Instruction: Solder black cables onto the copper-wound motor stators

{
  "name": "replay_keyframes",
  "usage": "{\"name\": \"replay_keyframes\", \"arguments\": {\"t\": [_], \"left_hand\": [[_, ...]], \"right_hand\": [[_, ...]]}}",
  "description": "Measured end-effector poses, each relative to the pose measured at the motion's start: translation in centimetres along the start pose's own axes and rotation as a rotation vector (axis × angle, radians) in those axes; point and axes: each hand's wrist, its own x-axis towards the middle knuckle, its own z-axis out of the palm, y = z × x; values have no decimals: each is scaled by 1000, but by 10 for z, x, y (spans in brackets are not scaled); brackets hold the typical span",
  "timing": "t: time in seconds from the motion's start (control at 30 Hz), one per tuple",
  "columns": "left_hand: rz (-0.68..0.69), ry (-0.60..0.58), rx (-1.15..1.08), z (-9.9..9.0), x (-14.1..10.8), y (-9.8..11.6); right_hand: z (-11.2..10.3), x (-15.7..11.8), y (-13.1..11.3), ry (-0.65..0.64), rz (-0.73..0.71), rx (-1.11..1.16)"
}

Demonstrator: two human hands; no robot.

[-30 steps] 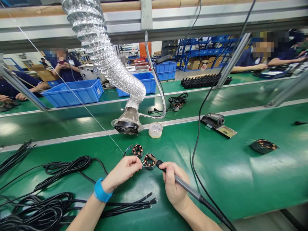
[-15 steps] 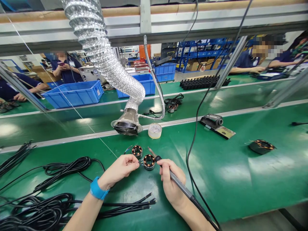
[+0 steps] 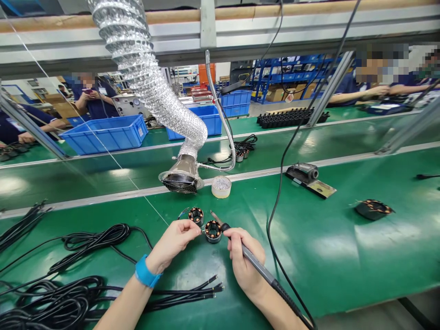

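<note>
Two ring-shaped motor stators with copper windings lie on the green bench in the middle. The nearer stator [image 3: 213,232] sits between my hands, and the farther stator [image 3: 195,216] is just behind it, with thin leads to its left. My left hand [image 3: 180,237] is pinched on a thin wire at the nearer stator's left edge. A fine pale strand [image 3: 151,205] runs down from the upper left to this hand. In a pen-like grip, my right hand [image 3: 245,256] holds a soldering iron [image 3: 254,261]. The iron's tip is above the nearer stator, apart from it.
A fume extraction hood [image 3: 182,176] hangs behind the stators, beside a round tin [image 3: 221,187]. Black cables [image 3: 79,293] cover the left. Rightward are an iron holder [image 3: 309,178], another stator [image 3: 373,209] and the iron's hanging cord [image 3: 275,215]. Co-workers sit across, near blue bins [image 3: 106,135].
My left hand has shifted slightly right, closer to the nearer stator. The soldering iron and right hand have hardly moved. Across the bench, a co-worker's arms at the right have moved.
</note>
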Motion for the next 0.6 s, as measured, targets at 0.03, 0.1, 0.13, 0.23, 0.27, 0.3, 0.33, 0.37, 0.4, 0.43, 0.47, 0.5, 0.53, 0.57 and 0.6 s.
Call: {"name": "replay_keyframes", "arguments": {"t": [0.03,0.1,0.13,0.23,0.27,0.3,0.33,0.37,0.4,0.43,0.47,0.5,0.53,0.57,0.6], "left_hand": [[10,29,-5,2,0,-1],[12,73,-15,6,2,-3],[8,86,-17,8,2,-4],[10,86,-17,10,3,-6],[11,78,-14,10,3,-6],[12,68,-16,9,3,-6],[8,57,-27,8,3,-6],[-2,45,-47,7,3,-6],[-12,36,-72,6,3,-6],[-15,30,-94,4,3,-6],[-16,27,-107,3,4,-6],[-13,29,-108,3,4,-7],[-7,34,-97,2,4,-7],[4,40,-81,3,3,-7],[15,49,-65,3,3,-7]], "right_hand": [[0,0,0,-2,-1,-2],[0,0,0,-6,1,-4],[0,0,0,-8,0,-3],[0,-1,0,-17,-5,2],[0,-2,1,-17,-6,5],[0,-2,1,-16,-7,7],[0,-2,2,-15,-10,9],[1,-2,3,-18,-15,7],[1,-2,5,-29,-23,3],[3,-2,7,-49,-34,-3],[4,-2,9,-77,-48,-12],[6,-2,11,-111,-64,-22],[8,-2,13,-149,-74,-33],[10,-2,15,-185,-79,-42],[13,-2,16,-217,-76,-48]]}}
